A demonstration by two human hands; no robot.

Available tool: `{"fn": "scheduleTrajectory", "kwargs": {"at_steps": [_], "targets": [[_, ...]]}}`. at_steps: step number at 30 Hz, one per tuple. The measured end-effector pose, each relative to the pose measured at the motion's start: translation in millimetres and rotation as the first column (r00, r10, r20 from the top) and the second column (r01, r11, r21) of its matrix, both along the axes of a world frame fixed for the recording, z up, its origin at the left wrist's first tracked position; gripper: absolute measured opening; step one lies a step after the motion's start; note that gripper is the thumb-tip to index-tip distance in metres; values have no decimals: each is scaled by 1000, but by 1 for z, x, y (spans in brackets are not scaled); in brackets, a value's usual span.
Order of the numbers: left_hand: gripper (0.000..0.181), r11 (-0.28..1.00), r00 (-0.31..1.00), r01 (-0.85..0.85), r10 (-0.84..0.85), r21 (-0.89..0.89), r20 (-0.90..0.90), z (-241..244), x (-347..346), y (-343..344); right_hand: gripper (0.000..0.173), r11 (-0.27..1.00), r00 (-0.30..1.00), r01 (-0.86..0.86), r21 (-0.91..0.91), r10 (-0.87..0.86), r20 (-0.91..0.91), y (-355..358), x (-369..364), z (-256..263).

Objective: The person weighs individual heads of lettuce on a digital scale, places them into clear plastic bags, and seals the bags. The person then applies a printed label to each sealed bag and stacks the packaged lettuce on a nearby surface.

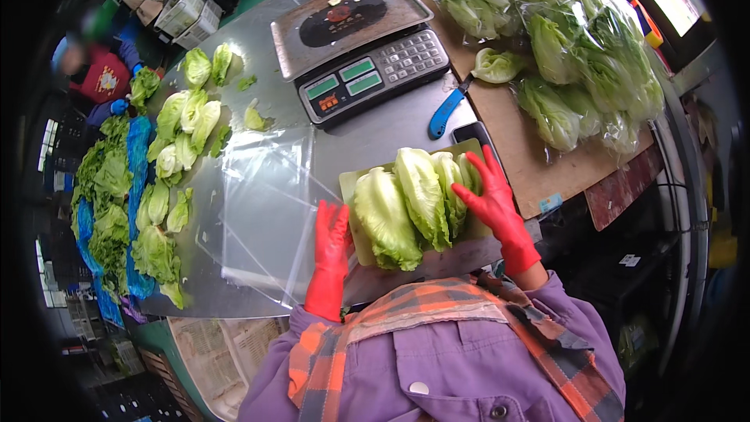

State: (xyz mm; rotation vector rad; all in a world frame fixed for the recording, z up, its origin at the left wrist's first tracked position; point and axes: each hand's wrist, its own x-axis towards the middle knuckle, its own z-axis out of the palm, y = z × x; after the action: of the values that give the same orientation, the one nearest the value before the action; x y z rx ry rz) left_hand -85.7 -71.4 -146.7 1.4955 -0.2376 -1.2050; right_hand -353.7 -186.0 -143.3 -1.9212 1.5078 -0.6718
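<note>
A shallow yellow-green tray [367, 252] lies in front of me, bearing several heads of romaine-type lettuce [423, 196] side by side. My left hand [331, 240], in a red rubber glove, is at the tray's left edge with its fingers up and holding nothing; whether it touches the rim I cannot tell. On the opposite side, my right hand [495, 202], gloved alike, spreads its fingers over the tray's right end, close to the rightmost lettuce. Clear plastic bags [266, 211] lie flat on the metal table [199, 258] left of my left hand.
A digital scale [375, 73] with a stained platform stands beyond the tray. Near it are a blue-handled knife [446, 112] and a dark phone-like object [469, 132]. Bagged lettuce [577, 64] is heaped right; loose lettuce [184, 123] lies left. A co-worker [99, 73] handles greens across the table.
</note>
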Motion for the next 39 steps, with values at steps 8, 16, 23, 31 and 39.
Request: {"fn": "scheduleTrajectory", "kwargs": {"at_steps": [8, 16, 23, 31, 39], "targets": [[92, 862, 742, 504, -402, -52, 536, 11, -40, -10, 62, 937, 888, -323, 135, 250, 387, 10, 27, 29], [83, 791, 881, 455, -334, -408, 335, 52, -60, -19, 65, 963, 945, -238, 127, 199, 261, 14, 47, 20], [84, 803, 802, 596, -597, -31, -39, 44, -34, -59, 62, 924, 927, -307, 229, 236, 292, -1, 35, 26], [98, 864, 914, 362, -254, -351, 318, -11, -100, -71, 86, 873, 928, -262, 411, 110, 357, -13, 28, 20], [30, 990, 800, 121, -54, -73, 598, 7, -9, 67, 92, 530, 473, -684, 501, -201, 858, 4, -29, 5]]}}
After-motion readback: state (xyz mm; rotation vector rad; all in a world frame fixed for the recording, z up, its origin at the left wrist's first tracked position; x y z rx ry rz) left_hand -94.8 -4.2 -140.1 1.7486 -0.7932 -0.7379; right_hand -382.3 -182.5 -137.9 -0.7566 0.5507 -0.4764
